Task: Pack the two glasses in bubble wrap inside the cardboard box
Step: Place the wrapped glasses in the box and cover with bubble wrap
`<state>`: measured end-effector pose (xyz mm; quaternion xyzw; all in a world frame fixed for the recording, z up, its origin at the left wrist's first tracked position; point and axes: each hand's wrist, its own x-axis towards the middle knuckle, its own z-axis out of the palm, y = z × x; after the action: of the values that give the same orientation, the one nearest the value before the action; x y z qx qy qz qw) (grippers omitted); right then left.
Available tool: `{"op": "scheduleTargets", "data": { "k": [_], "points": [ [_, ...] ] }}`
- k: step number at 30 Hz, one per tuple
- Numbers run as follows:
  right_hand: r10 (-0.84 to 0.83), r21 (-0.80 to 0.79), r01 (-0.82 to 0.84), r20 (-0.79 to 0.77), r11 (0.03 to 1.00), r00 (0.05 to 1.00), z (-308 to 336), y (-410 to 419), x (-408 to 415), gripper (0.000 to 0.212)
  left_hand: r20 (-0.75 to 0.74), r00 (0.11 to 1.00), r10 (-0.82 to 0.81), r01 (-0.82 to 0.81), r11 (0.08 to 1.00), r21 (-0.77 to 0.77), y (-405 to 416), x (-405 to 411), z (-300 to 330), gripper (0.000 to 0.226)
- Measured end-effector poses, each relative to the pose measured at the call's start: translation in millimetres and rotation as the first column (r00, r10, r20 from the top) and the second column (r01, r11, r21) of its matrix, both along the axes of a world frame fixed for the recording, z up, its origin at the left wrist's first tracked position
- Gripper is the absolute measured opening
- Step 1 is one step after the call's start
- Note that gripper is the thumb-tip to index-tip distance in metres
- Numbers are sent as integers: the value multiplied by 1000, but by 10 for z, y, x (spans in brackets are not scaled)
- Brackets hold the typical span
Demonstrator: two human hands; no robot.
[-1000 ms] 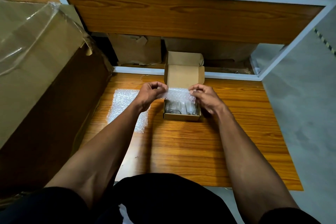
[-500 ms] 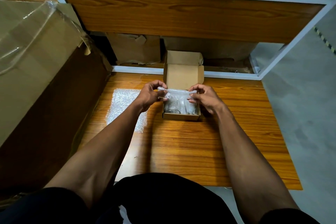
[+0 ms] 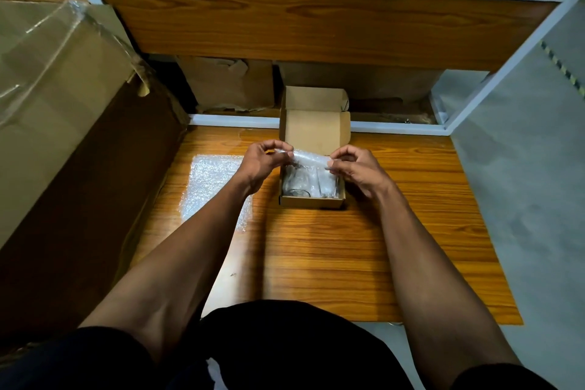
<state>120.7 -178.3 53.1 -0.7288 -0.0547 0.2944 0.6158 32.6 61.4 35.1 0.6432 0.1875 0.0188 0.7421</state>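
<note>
both hands, left (image 3: pixel 264 161) and right (image 3: pixel 354 165), pinch the wrap (image 3: pixel 308 162) over the box (image 3: pixel 311 201), where both glasses (image 3: pixel 296 182) lie. covering step; next, lower the wrap onto them.

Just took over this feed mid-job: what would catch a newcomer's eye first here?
Both hands, left hand and right hand, pinch a small bubble wrap piece stretched over the open cardboard box at the far middle of the wooden table. Two glasses lie inside the box. A second bubble wrap sheet lies flat to its left.
</note>
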Motion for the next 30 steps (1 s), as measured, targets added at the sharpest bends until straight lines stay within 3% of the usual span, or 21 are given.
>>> {"op": "scheduleTargets", "data": {
  "k": [4, 7, 13, 17, 22, 26, 30],
  "points": [
    [76, -164, -68, 43, 984, 996, -29, -49, 19, 32, 1, 998, 63, -63, 997, -50, -96, 105, -51, 35],
    [125, -183, -124, -7, 975, 992, -3, -91, -3, 43, -19, 995, 97, -99, 983, -153, -207, 231, -85, 52],
    [171, -174, -180, -65, 968, 983, -62, -224, -15, 60, -78, 997, 22, -35, 986, -161, -433, 457, -101, 43],
    [138, -133, -153, -112, 979, 984, -72, -290, -41, 65, -126, 992, 0, -23, 983, -183, -624, 511, -103, 51],
    [115, -162, -132, -110, 978, 987, -93, -330, -25, 58, -146, 988, -53, 32, 989, -148, -819, 496, -108, 59],
    [103, -154, -124, -135, 980, 985, -108, -341, -10, 37, -180, 981, -74, 59, 994, -90, -825, 539, -148, 71],
    [57, -157, -75, -118, 985, 991, -140, -311, 27, 21, -88, 989, -119, 122, 992, 36, -766, 541, -198, 81]
  ]
}}
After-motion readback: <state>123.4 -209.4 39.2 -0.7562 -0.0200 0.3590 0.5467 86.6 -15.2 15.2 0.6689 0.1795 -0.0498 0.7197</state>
